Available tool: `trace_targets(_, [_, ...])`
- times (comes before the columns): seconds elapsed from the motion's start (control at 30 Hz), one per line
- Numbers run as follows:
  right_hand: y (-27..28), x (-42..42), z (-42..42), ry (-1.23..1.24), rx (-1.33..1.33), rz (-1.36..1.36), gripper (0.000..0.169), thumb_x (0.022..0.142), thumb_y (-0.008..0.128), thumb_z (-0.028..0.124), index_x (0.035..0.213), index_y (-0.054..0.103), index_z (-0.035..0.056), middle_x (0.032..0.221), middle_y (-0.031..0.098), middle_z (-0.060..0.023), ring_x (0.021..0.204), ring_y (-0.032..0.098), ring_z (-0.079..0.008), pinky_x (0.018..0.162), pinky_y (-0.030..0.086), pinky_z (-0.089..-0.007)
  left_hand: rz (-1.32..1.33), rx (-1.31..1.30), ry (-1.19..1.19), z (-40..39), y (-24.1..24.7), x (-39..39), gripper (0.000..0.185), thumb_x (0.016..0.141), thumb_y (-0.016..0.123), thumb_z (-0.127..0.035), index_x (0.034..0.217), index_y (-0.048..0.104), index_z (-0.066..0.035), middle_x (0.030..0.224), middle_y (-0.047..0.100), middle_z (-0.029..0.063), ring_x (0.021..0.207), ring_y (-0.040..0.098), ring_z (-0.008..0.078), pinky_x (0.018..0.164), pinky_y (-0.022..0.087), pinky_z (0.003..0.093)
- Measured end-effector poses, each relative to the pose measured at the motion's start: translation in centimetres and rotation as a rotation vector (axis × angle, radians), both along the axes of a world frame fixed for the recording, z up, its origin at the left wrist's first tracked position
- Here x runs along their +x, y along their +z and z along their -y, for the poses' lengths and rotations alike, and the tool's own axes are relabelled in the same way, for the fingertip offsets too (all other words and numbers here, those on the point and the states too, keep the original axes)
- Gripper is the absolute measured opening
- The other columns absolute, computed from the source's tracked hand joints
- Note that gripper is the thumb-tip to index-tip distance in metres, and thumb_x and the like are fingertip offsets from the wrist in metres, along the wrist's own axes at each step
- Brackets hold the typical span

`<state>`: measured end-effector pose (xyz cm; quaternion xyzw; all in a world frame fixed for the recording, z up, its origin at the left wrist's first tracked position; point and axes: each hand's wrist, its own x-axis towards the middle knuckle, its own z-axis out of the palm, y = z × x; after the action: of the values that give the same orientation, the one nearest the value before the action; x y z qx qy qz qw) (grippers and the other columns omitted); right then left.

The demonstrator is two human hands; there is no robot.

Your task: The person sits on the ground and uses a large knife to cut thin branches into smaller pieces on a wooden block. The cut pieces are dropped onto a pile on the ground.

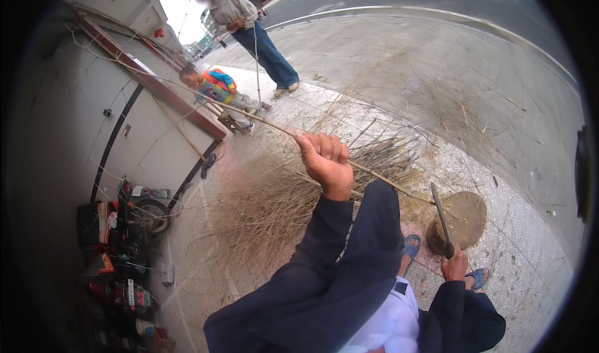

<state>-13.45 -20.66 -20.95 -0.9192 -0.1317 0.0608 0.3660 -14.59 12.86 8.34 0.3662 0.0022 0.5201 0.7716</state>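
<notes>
A long thin bamboo branch (276,125) crosses the view, with my left hand (330,159) closed around its middle. Its lower end reaches to the round wooden chopping block (468,217) beside my feet. My right hand (454,265) grips the handle of a cleaver-like blade (441,215), seen nearly edge-on over the left part of the block. Branch and blade cross near the block's left rim; whether they touch I cannot tell. At its far end the branch splits into fine twigs at the upper left. Past my left knee lies a heap of cut twiggy branches (281,203).
Motorbikes (140,217) stand along the wall on the left. A child (217,88) sits on a small wooden stool (230,123), close to the branch's line. Behind, a person stands with a walking stick (257,67). Loose twigs (456,107) lie scattered on the pavement.
</notes>
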Motion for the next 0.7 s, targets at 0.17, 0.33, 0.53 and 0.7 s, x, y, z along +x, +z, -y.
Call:
trace_targets(0.17, [1.5, -1.7, -0.9, 0.123, 0.036, 0.002, 0.021, 0.069, 0.065, 0.005, 0.090, 0.064, -0.0004, 0.079, 0.065, -0.0248, 0.080, 0.064, -0.0455, 0.072, 0.051, -0.0490, 0.013, 0.023, -0.051, 0.0, -0.4, -0.7, 0.049, 0.101, 0.044, -0.052, 0.070, 0.031, -0.018, 0.056, 0.020, -0.0053, 0.048, 0.018, 0.0081, 0.042, 0.016, 0.0257])
trace_targets(0.33, [0.1, 0.9, 0.5, 0.107, 0.050, 0.034, 0.019, 0.069, 0.065, 0.005, 0.087, 0.066, 0.0004, 0.079, 0.065, -0.0242, 0.079, 0.064, -0.0450, 0.072, 0.051, -0.0486, 0.013, 0.022, -0.034, 0.4, -0.5, -1.0, 0.049, 0.101, 0.043, -0.054, 0.070, 0.030, -0.018, 0.056, 0.020, -0.0051, 0.048, 0.018, 0.0082, 0.043, 0.017, 0.0256])
trace_targets(0.53, [-0.3, -0.4, 0.7, 0.038, -0.028, 0.049, 0.019, 0.069, 0.065, 0.005, 0.087, 0.063, 0.0028, 0.077, 0.064, -0.0248, 0.077, 0.063, -0.0454, 0.070, 0.050, -0.0496, 0.003, 0.006, -0.017, 0.0, -0.3, -0.6, 0.049, 0.101, 0.043, -0.054, 0.070, 0.029, -0.018, 0.056, 0.021, -0.0052, 0.048, 0.017, 0.0082, 0.043, 0.016, 0.0259])
trace_targets(0.7, [-0.3, -1.0, 0.2, 0.115, 0.065, 0.037, 0.020, 0.068, 0.069, 0.006, 0.086, 0.061, 0.0032, 0.077, 0.065, -0.0243, 0.077, 0.065, -0.0439, 0.069, 0.051, -0.0493, 0.024, 0.052, -0.095, 1.7, 0.0, -0.8, 0.050, 0.101, 0.042, -0.055, 0.070, 0.029, -0.018, 0.056, 0.020, -0.0051, 0.048, 0.017, 0.0086, 0.043, 0.016, 0.0261])
